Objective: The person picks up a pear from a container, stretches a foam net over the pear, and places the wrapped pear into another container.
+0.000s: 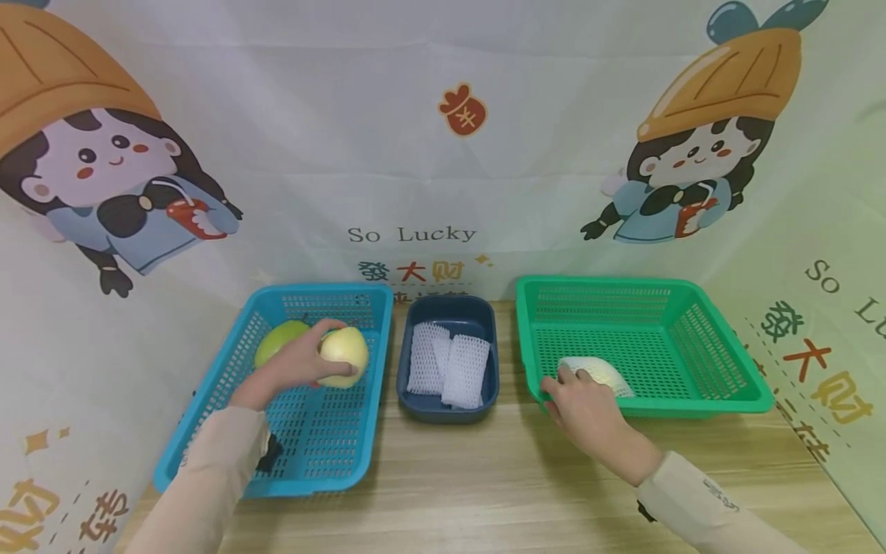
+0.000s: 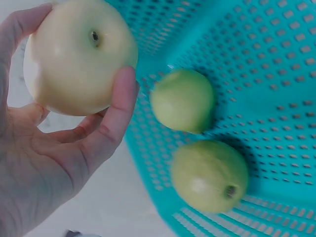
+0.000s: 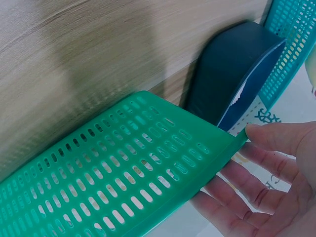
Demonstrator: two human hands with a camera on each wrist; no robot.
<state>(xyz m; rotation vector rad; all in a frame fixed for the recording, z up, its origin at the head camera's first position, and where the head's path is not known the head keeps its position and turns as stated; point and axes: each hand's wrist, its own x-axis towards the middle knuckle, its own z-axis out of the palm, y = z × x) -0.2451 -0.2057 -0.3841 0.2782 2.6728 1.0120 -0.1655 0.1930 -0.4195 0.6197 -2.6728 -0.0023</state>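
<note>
My left hand (image 1: 304, 360) holds a pale yellow pear (image 1: 344, 355) above the blue basket (image 1: 384, 323), thumb and fingers spread around its sides. In the left wrist view, two green fruits (image 2: 181, 101) (image 2: 210, 176) lie in that basket below the held pear. My right hand (image 1: 584, 408) grips the near left corner of the green basket (image 1: 734, 362), with the thumb at the rim and the fingers reaching over it in the right wrist view. Just beyond those fingers, a pale fruit in a white foam net (image 1: 602, 373) lies inside the green basket.
Between the two baskets stands a dark blue bin (image 1: 448, 415) with several white foam nets (image 1: 467, 369) in it. All three containers rest on a wood-grain table (image 1: 471, 485). A printed cloth (image 1: 415, 154) hangs behind and at the sides.
</note>
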